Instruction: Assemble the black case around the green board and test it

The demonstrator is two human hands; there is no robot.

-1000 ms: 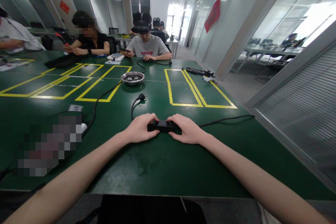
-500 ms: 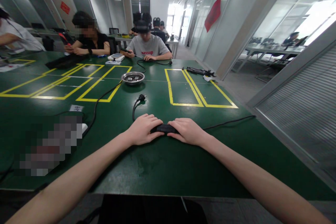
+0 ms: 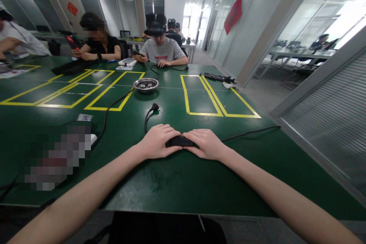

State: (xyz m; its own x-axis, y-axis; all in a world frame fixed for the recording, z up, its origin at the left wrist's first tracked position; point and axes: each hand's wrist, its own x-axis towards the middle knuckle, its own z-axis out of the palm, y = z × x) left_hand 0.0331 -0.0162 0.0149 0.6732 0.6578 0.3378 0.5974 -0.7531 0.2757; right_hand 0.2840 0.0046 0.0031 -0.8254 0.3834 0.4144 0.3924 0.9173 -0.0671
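A black elongated device [image 3: 180,142] lies across the middle of the green table [image 3: 177,190], between both hands. My left hand [image 3: 161,141] is closed on its left end, thumb along the near side and fingers over the top. On the right end my right hand [image 3: 203,143] is closed in the same way. The two hands nearly touch at the device's middle. A black cable with a plug [image 3: 155,107] comes out beyond my left hand, and another thin cable [image 3: 251,132] runs off to the right from my right hand.
A metal bowl [image 3: 145,85] with small metal parts stands farther back. Yellow tape [image 3: 185,99] marks rectangles on the table. A black tripod-like object [image 3: 215,77] lies back right. A blurred-out item [image 3: 60,160] and a cable are at left. Several people sit across the table.
My fingers and thumbs have come closer together over the middle of the black device, and less of it shows between them.
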